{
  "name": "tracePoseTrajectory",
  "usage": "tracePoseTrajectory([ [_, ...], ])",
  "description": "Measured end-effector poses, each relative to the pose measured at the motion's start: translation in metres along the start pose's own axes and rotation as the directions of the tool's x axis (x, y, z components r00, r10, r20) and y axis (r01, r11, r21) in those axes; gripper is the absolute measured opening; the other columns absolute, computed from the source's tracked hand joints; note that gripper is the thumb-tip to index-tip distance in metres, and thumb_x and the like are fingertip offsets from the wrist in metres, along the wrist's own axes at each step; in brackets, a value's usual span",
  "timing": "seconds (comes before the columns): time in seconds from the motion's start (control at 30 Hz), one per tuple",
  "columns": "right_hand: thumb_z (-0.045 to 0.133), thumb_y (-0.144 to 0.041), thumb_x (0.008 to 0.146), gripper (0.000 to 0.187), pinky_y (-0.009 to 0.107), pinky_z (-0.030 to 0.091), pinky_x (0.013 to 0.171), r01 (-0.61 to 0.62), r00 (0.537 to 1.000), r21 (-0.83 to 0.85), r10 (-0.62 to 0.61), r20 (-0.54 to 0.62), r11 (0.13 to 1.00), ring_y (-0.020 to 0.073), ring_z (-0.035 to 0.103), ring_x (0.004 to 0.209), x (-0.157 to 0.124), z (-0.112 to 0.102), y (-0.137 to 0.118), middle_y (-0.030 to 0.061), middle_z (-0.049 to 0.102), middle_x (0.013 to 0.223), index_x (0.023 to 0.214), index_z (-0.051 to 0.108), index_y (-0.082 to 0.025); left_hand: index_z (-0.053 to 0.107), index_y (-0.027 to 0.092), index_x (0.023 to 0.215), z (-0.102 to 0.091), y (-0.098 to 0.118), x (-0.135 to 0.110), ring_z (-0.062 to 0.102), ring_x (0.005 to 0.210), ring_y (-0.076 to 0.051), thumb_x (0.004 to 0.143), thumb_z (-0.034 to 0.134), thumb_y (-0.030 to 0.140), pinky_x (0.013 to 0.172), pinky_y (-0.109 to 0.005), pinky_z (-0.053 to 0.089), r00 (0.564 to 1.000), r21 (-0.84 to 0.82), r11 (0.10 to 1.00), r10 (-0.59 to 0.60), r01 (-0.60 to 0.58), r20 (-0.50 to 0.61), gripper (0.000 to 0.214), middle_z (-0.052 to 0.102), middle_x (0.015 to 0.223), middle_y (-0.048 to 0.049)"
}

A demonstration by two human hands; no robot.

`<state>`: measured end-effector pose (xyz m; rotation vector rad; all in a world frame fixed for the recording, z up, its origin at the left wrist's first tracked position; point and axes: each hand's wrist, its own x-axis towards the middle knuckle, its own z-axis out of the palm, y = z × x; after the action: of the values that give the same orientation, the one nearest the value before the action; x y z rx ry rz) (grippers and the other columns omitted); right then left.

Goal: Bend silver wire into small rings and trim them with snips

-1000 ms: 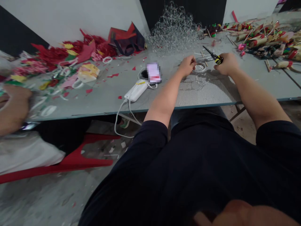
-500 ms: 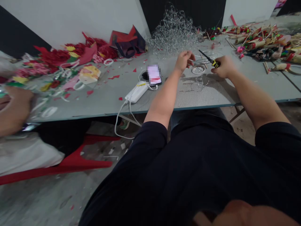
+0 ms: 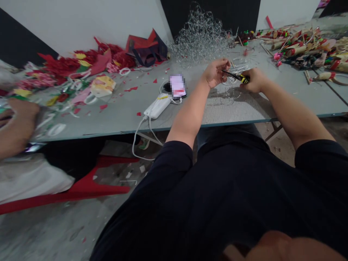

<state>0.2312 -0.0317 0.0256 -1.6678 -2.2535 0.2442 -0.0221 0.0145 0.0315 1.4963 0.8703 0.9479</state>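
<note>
My right hand point(image 3: 255, 80) is closed around the yellow-and-black handle of a screwdriver point(image 3: 236, 77), whose thin dark shaft points left. At the shaft's tip, the fingers of my left hand point(image 3: 215, 73) are curled and pinched together. What they pinch is too small to make out. Thin silver wires point(image 3: 241, 67) lie just beyond the tool. Below it on the table, partly covered by my hands and the tool, is a pale ring-shaped roll point(image 3: 230, 82). Fine curled wire point(image 3: 233, 95) lies nearer me.
A tangled heap of silver wire point(image 3: 199, 38) stands at the back. Left of my arm are a phone point(image 3: 178, 86) and a white power strip point(image 3: 157, 106) with cables. Red flowers and scraps point(image 3: 65, 67) lie farther left, near another person's arm point(image 3: 20, 125). Wooden pieces point(image 3: 301, 50) crowd the right.
The screwdriver has moved left and slightly down, and its tip is now at my left fingers. My right hand has shifted left with it. My left hand has turned slightly.
</note>
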Motion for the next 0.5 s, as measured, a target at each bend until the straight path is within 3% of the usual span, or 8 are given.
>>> tracePoseTrajectory([
  [0.1, 0.098, -0.057, 0.096, 0.042, 0.05, 0.054, 0.084, 0.034, 0.999, -0.016, -0.034, -0.026, 0.999, 0.0399, 0.067, 0.095, 0.003, 0.003, 0.005, 0.0108, 0.069, 0.09, 0.121, 0.084, -0.028, 0.067, 0.028, 0.093, -0.001, -0.013, 0.013, 0.065, 0.083, -0.023, 0.128, 0.072, 0.07, 0.068, -0.037, 0.05, 0.999, -0.209, 0.977, 0.048, -0.046, 0.007, 0.054, 0.053, 0.085, -0.0022],
  [0.17, 0.098, -0.058, 0.096, 0.041, 0.049, 0.054, 0.083, 0.037, 0.999, -0.012, -0.037, -0.032, 0.999, 0.0387, 0.065, 0.092, 0.005, 0.004, 0.006, 0.0106, 0.067, 0.089, 0.119, 0.084, -0.027, 0.069, 0.03, 0.091, -0.002, -0.019, 0.02, 0.051, 0.08, -0.022, 0.122, 0.085, 0.068, 0.068, -0.039, 0.049, 0.997, -0.267, 0.964, 0.024, -0.004, 0.071, 0.053, 0.051, 0.08, -0.0019],
  [0.27, 0.096, -0.053, 0.097, 0.037, 0.05, 0.053, 0.083, 0.024, 0.999, -0.015, -0.025, -0.035, 1.0, 0.0381, 0.065, 0.091, 0.005, 0.005, 0.006, 0.0107, 0.067, 0.089, 0.117, 0.083, -0.026, 0.07, 0.032, 0.087, -0.002, -0.021, 0.025, 0.046, 0.081, -0.023, 0.114, 0.096, 0.073, 0.072, -0.042, 0.047, 0.997, -0.293, 0.956, 0.007, 0.014, 0.072, 0.056, 0.05, 0.075, -0.0023],
  [0.43, 0.091, -0.054, 0.101, 0.032, 0.051, 0.054, 0.084, 0.024, 0.999, -0.053, -0.026, -0.035, 0.998, 0.0391, 0.067, 0.09, 0.005, 0.006, 0.005, 0.0118, 0.07, 0.089, 0.115, 0.083, -0.026, 0.069, 0.026, 0.089, 0.004, -0.02, 0.024, 0.034, 0.065, -0.017, 0.12, 0.089, 0.067, 0.064, -0.04, 0.03, 1.0, -0.331, 0.943, 0.027, -0.02, 0.016, 0.055, 0.051, 0.083, 0.0],
  [0.5, 0.09, -0.059, 0.102, 0.035, 0.051, 0.055, 0.082, 0.036, 0.998, -0.051, -0.038, -0.047, 0.998, 0.0394, 0.067, 0.089, 0.005, 0.006, 0.005, 0.0119, 0.069, 0.086, 0.114, 0.083, -0.027, 0.07, 0.026, 0.087, 0.005, -0.02, 0.025, 0.034, 0.064, -0.017, 0.119, 0.09, 0.066, 0.066, -0.042, 0.03, 0.999, -0.322, 0.946, 0.027, -0.019, 0.021, 0.055, 0.049, 0.082, 0.0005],
])
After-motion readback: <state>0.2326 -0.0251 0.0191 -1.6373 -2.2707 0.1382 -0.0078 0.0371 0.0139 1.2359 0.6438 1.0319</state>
